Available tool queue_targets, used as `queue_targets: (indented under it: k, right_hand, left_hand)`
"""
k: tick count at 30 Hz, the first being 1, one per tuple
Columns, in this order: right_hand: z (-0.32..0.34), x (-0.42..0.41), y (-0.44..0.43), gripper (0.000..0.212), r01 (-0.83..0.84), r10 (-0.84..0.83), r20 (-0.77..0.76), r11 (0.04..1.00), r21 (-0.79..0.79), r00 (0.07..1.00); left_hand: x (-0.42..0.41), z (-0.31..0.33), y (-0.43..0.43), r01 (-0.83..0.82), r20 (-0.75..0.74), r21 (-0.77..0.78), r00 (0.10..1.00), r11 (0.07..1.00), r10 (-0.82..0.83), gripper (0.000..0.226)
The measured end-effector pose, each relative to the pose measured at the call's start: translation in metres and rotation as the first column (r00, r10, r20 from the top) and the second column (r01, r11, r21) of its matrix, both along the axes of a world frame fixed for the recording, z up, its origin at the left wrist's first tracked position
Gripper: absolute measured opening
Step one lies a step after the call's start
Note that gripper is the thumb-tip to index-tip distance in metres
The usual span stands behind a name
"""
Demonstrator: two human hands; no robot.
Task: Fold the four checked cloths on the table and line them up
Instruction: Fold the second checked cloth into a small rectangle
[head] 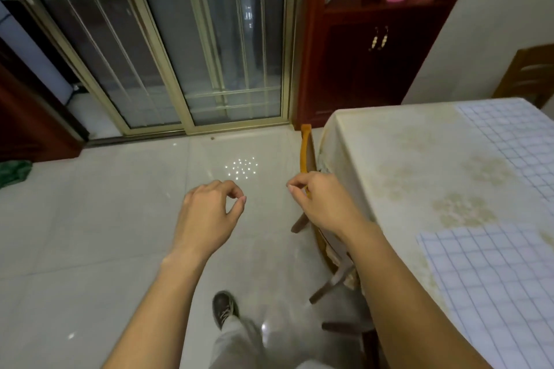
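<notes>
Pale glossy floor tiles (120, 234) filling the left and middle of the view, catching small points of reflected light; sliding glass doors (186, 39) in gold-coloured frames standing behind, a dark red wooden cabinet (368, 54) rising to their right. Table (389, 159) sitting at the right under a cream floral covering, its near-left corner draping down.

Two checked cloths showing, both lying flat and unfolded on the tabletop: far checked cloth (515, 141) spreading along the right edge of the view, near checked cloth (491, 287) lying closer, cut off by the lower right border. Well apart from each other, bare covering between them. Other cloths out of view.

Wooden chair (308, 156) tucked against the table's left side, its curved yellow back rail standing upright, legs showing lower down.

Left hand (209, 213) hanging over the floor, holding nothing, thumb and forefinger curling so that their tips nearly meet, a small gap between them. Right hand (320, 204) hovering just in front of the chair's back rail, fingers curling loosely inward, nothing clearly gripped; contact with the rail impossible to tell. Both hands away from the cloths.

Dark laced shoe (223, 307) and a pale trouser leg showing on the tiles below the forearms.
</notes>
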State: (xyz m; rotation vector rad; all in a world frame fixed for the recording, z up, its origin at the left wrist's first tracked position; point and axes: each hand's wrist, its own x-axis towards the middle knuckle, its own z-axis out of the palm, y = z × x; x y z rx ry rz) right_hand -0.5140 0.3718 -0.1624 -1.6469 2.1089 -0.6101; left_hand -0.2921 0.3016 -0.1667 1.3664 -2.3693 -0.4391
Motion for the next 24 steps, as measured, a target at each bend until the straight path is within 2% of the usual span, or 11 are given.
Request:
queue_targets:
  k: [5,10,15,19,24]
  right_hand:
    - [0.019,0.001,-0.107,0.023,0.041,-0.040,-0.026,0.999,0.019,0.999]
    - [0.043,-0.014,-0.187,0.024,0.197,-0.203,-0.041,0.974,-0.111,0.978]
    - [0.036,-0.044,-0.226,0.024,0.309,-0.313,-0.039,0.947,-0.090,0.949]
    - [0.030,-0.087,-0.271,0.025,0.387,-0.391,-0.031,0.918,-0.083,0.920]
    - [0.024,-0.135,-0.357,0.024,0.395,-0.395,0.007,0.917,-0.060,0.919]
  left_hand:
    - [-0.014,0.015,-0.122,0.094,-0.010,0.032,0.996,0.995,-0.094,0.011]
    - [-0.044,0.040,-0.230,0.184,-0.002,0.079,0.983,0.980,-0.184,0.011]
    - [-0.091,0.036,-0.285,0.327,0.000,0.109,0.944,0.939,-0.329,0.014]
    - [-0.132,0.032,-0.343,0.371,0.053,0.126,0.924,0.920,-0.380,0.015]
    - [-0.179,0.043,-0.415,0.418,0.154,0.110,0.889,0.902,-0.431,0.018]
